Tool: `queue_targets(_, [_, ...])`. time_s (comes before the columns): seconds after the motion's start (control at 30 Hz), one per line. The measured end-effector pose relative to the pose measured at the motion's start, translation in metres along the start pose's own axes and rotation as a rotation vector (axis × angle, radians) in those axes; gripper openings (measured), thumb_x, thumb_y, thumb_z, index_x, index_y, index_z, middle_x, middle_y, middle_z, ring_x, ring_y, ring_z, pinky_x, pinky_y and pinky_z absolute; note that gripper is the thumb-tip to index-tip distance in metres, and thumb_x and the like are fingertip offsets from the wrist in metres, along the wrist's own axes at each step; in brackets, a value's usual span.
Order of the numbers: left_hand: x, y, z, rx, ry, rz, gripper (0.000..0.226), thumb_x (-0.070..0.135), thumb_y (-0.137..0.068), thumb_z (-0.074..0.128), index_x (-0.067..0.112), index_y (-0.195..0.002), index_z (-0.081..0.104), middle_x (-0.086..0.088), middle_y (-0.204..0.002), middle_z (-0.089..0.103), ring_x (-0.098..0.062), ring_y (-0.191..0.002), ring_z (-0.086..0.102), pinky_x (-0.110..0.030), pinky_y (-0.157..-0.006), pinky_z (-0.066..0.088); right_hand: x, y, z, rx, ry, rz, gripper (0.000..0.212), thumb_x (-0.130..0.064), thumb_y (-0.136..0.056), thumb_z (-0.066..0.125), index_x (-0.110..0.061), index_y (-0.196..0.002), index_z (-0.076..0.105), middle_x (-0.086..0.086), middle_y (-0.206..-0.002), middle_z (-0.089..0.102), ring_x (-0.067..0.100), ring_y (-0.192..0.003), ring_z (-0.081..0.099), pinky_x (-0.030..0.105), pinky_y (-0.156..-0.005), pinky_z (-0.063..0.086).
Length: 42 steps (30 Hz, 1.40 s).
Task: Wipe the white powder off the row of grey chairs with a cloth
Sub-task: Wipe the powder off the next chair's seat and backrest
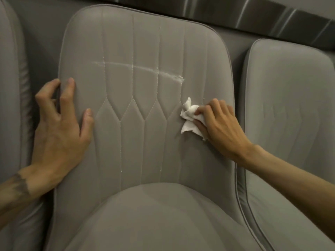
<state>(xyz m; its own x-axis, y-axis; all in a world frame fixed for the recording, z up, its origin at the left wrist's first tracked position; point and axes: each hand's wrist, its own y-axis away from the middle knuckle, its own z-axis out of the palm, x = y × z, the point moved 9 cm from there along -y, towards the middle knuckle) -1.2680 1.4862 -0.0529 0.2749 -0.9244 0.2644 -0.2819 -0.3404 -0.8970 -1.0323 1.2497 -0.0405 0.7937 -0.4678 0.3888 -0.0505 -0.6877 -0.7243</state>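
Far left: part of a grey upholstered chair shows at the frame edge, just beside the middle chair.

Left hand: it rests on the left edge of the middle chair's backrest. The fingers are spread and bent. One fingertip sits at the piped edge and another on the face of the backrest. The thumb lies flat on the upholstery, apart from the fingers. The hand holds nothing. A dark tattoo marks the forearm.

Middle chair: the backrest is grey with vertical stitched channels that meet in points lower down. A thin streak of white powder runs across the backrest about mid-height. It starts left of centre, slopes slightly down to the right and ends in a thicker smear. Faint white specks also sit in the stitch lines above and below the streak. The seat cushion below shows no clear powder.

Cloth: white and crumpled, it touches the lower right of the backrest, below the right end of the streak and apart from it.

Right hand: thumb and curled fingers pinch the cloth and hold it against the upholstery. The fingers lie close together.

Right: a second grey chair stands just beside the middle one. Whether it carries powder cannot be told. A dark metallic strip runs along the top behind the chairs.
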Motion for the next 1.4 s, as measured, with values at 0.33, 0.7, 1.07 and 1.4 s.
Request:
queue_targets(0.33, [0.002,-0.002,0.0,-0.004,0.011,0.02,0.066,0.02,-0.101,0.055,0.003,-0.158,0.028,-0.034,-0.152,0.028,-0.051,-0.122,0.046,-0.058,-0.104,0.048,-0.051,0.022,0.03,-0.128,0.051,-0.378,0.03,-0.028,-0.094,0.044,-0.01,-0.11,0.063,0.011,-0.102,0.056,0.029,-0.084,0.054,0.04,-0.071,0.047])
queue_targets(0.7, [-0.002,-0.001,0.003,0.006,0.009,0.009,0.063,0.028,-0.103,0.049,0.005,-0.158,0.029,-0.03,-0.152,0.027,-0.052,-0.121,0.048,-0.059,-0.101,0.049,-0.041,-0.016,0.021,-0.085,0.017,-0.309,0.023,-0.031,-0.102,0.053,-0.013,-0.117,0.053,0.009,-0.107,0.048,0.028,-0.088,0.048,0.04,-0.076,0.042])
queue_targets(1.07, [-0.003,0.0,0.004,-0.004,0.018,-0.017,0.065,0.023,-0.101,0.055,0.006,-0.158,0.03,-0.029,-0.154,0.026,-0.05,-0.126,0.045,-0.061,-0.095,0.052,-0.023,-0.073,0.008,0.222,-0.18,0.146,0.028,-0.034,-0.103,0.049,-0.011,-0.117,0.053,0.012,-0.109,0.048,0.03,-0.096,0.046,0.041,-0.083,0.038])
queue_targets(1.4, [-0.005,0.001,0.005,0.014,0.012,0.009,0.061,0.024,-0.105,0.051,0.006,-0.159,0.03,-0.028,-0.154,0.026,-0.05,-0.126,0.047,-0.059,-0.103,0.05,0.009,-0.122,-0.02,0.512,-0.265,0.393,0.033,-0.031,-0.102,0.048,-0.002,-0.117,0.054,0.019,-0.111,0.05,0.034,-0.1,0.05,0.048,-0.088,0.043])
